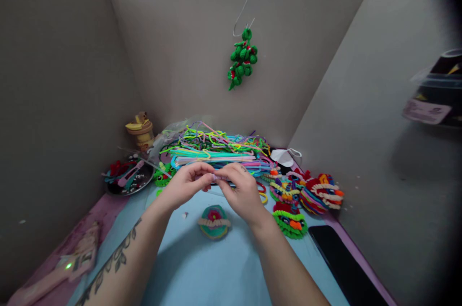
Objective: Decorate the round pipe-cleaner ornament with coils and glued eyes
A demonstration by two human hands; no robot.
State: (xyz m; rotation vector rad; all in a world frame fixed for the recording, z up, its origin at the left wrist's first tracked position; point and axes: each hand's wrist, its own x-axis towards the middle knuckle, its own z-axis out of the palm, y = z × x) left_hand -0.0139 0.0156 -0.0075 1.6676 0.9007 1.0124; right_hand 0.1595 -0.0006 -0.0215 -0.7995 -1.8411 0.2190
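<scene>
My left hand [188, 184] and my right hand [241, 189] meet above the middle of the blue cloth. Both are closed, fingertips pinching a short lilac pipe cleaner [216, 177] between them; most of it is hidden by the fingers. Below the hands, on the cloth, lies a round teal piece [214, 234] with a pink flower-like centre and a beige twisted strip across it. Just beyond the hands is a large pile of colourful pipe cleaners [216, 156], partly on clear plastic.
Bird-faced pipe cleaner pieces [290, 222] lie at right, beside a black phone [341, 265]. At left are a metal bowl [142, 185] holding tools, a cup [142, 135], and a pink glue gun [72, 267] with a green light. A green ornament [243, 58] hangs before grey walls.
</scene>
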